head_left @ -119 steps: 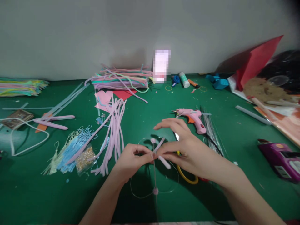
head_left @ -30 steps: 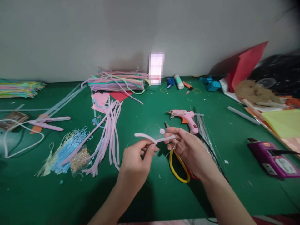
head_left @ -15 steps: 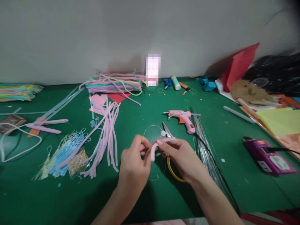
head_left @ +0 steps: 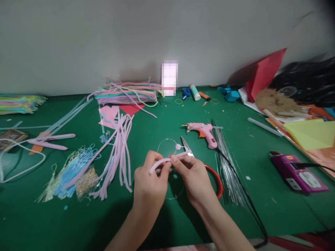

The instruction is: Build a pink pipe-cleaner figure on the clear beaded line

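Grey wall fills the far side of the room, and in the head view, the only one on offer, a cluttered green tabletop (head_left: 157, 125) stretches before it. From where I stand, the work is at the near middle: a short lilac stem (head_left: 160, 162), fuzzy and bent, lies across both hands above a thin wire ring (head_left: 167, 139) that carries a small pale pink puff (head_left: 178, 146) on its far side. The left hand (head_left: 150, 184) seems to pinch the stem near its middle; how much wire its fingertips also grip is hidden. The right hand (head_left: 195, 176) has its thumb pressed onto the stem, the other fingers curled beneath, while the stem's end pokes out to the right.

Scissors (head_left: 219, 183) lie just right, partly under that hand; a pink glue gun (head_left: 201, 130) rests beyond them, and more lilac strips (head_left: 125, 146) fan out to the left.

To me this looks like bending the stem about the wire. What the next move calls for, I'd judge, is a steady left pinch and a close, even turn from the right.
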{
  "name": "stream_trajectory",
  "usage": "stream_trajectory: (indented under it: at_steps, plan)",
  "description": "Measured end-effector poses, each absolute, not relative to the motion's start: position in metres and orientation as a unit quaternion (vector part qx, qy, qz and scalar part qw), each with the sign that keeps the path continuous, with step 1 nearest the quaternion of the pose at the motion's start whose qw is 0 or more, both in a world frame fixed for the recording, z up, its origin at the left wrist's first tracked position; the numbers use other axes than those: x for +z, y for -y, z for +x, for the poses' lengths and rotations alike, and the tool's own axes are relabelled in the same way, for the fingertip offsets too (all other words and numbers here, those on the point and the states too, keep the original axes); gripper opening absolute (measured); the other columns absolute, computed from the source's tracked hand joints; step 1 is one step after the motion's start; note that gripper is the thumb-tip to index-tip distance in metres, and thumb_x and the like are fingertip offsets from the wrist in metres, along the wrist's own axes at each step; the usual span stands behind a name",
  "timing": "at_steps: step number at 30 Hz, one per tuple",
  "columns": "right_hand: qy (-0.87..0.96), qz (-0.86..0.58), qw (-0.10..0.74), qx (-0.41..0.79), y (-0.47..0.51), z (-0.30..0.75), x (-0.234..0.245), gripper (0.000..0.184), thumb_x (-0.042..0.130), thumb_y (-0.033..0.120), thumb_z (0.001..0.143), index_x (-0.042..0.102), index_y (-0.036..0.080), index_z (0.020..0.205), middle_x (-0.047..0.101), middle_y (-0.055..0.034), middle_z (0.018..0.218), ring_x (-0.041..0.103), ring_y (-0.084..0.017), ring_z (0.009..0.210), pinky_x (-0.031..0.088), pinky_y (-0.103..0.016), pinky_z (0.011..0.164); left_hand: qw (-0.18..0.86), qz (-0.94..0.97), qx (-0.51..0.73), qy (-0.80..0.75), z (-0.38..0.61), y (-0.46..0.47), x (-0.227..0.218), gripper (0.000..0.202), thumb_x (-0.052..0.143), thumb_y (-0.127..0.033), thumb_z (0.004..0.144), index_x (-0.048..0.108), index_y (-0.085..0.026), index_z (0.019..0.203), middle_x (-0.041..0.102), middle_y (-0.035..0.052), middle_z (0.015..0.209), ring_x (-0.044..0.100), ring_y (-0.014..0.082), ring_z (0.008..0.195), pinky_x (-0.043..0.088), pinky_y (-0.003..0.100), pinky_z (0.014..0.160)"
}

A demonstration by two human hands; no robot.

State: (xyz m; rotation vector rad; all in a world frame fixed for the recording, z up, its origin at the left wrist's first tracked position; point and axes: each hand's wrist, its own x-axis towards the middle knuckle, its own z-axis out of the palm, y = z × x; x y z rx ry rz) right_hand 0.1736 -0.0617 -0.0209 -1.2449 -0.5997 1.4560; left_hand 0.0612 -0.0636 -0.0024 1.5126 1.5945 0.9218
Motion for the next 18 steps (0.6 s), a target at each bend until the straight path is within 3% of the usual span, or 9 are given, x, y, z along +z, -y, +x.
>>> stream_trajectory:
  at_steps: [8,13,16,18]
  plan:
    - [0.239,-0.53,0.534,0.614,0.059,0.178,-0.023,0.032,0.085,0.043,0.055,0.07,0.016,0.06,0.065,-0.0012,0.061,0.054,-0.012,0.062,0.043,-0.026,0.066,0.422,0.61,0.312,-0.594,0.056,0.068,0.01,0.007,0.056,-0.026,0.086,0.054,-0.022,0.09,0.076,0.0011,0.076,0.073,0.0174,0.068,0.056,0.022,0.06]
    - [0.235,-0.531,0.515,0.63,0.064,0.183,-0.021,0.03,0.087,0.039,0.053,0.07,0.016,0.061,0.066,-0.0003,0.065,0.053,-0.011,0.066,0.039,-0.024,0.068,0.178,0.732,0.274,-0.598,0.045,0.079,0.04,0.01,0.056,-0.026,0.089,0.065,-0.023,0.089,0.072,-0.0036,0.069,0.068,0.0138,0.057,0.05,0.022,0.054]
    - [0.229,-0.528,0.508,0.641,0.066,0.183,-0.02,0.031,0.087,0.04,0.053,0.069,0.016,0.061,0.064,0.001,0.063,0.05,-0.009,0.063,0.038,-0.023,0.065,0.037,0.779,0.305,-0.546,0.036,0.069,0.048,0.01,0.057,-0.023,0.089,0.065,-0.021,0.086,0.07,-0.0005,0.075,0.066,0.0161,0.07,0.05,0.025,0.066]
    - [0.223,-0.523,0.506,0.648,0.067,0.183,-0.02,0.032,0.087,0.041,0.054,0.068,0.016,0.061,0.062,0.0016,0.062,0.049,-0.009,0.061,0.037,-0.023,0.064,0.029,0.778,0.33,-0.533,0.027,0.06,0.047,0.008,0.062,-0.025,0.086,0.064,-0.021,0.092,0.067,0.0004,0.079,0.063,0.016,0.074,0.049,0.025,0.068]
